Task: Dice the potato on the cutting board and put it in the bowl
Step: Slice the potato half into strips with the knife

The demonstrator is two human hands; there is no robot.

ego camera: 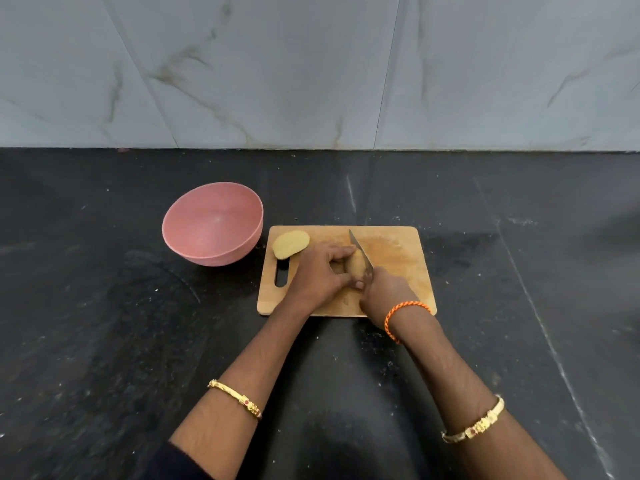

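Still early cutting stage: on the cutting board point(398, 247) the left hand point(317, 275) is gripping one potato half point(356, 266) while the right hand point(384, 292), closed around the knife point(360, 249), is slicing it, other half point(290, 243) sitting at the board's far-left corner beside the empty bowl point(211, 225), so next probably come steady even cuts.

2 potato halves point(290, 243) point(357, 266), 1 bowl point(212, 224), 1 cutting board point(391, 251), 1 knife point(360, 249), 2 hands point(320, 277) point(388, 294), 3 bracelets point(407, 315) point(235, 398) point(476, 424).

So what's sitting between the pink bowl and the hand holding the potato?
In the head view, a cut potato half lies on the cutting board, between the bowl and the left hand.
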